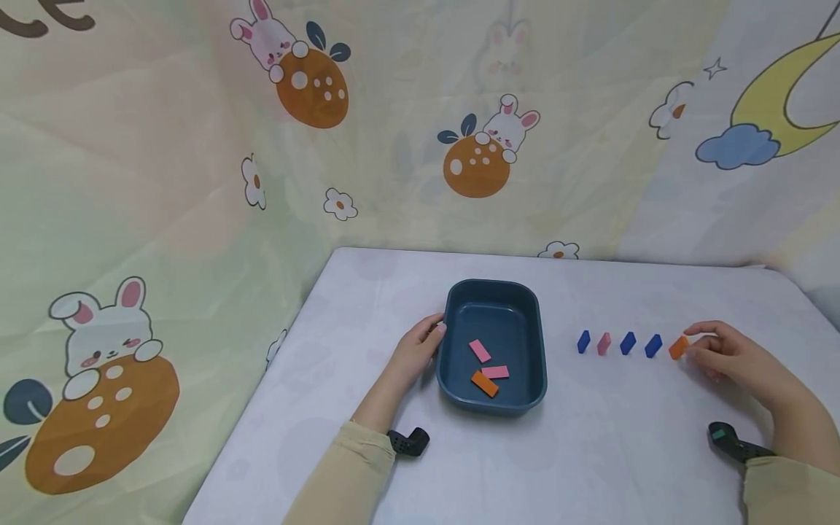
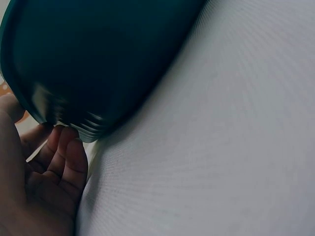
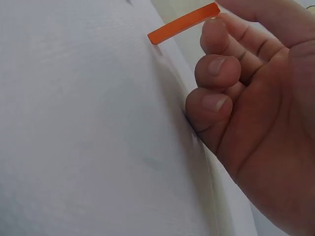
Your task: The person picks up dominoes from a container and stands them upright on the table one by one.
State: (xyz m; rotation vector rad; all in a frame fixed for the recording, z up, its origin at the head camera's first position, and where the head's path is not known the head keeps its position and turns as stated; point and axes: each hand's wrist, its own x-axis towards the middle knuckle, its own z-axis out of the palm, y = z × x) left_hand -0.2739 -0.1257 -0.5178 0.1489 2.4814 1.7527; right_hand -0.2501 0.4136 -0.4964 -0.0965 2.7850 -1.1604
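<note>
My right hand (image 1: 731,361) pinches an orange domino-like block (image 3: 184,23) by its top end between thumb and fingertips. That block stands upright, its lower end at or close to the table. It is at the right end of a row of upright blocks: a blue block (image 1: 584,342), a pink block (image 1: 604,343), and two more blue blocks (image 1: 652,345). My left hand (image 1: 416,348) holds the left side of a dark blue tray (image 1: 542,364), its curled fingertips against the wall in the left wrist view. Inside the tray lie two pink blocks (image 1: 480,351) and an orange block (image 1: 485,383).
A white cloth covers the table (image 1: 610,459). Behind and to the left hangs a printed curtain (image 1: 394,146) with rabbits and flowers. A black wrist device (image 1: 408,442) sits on the left wrist, another device (image 1: 738,443) on the right.
</note>
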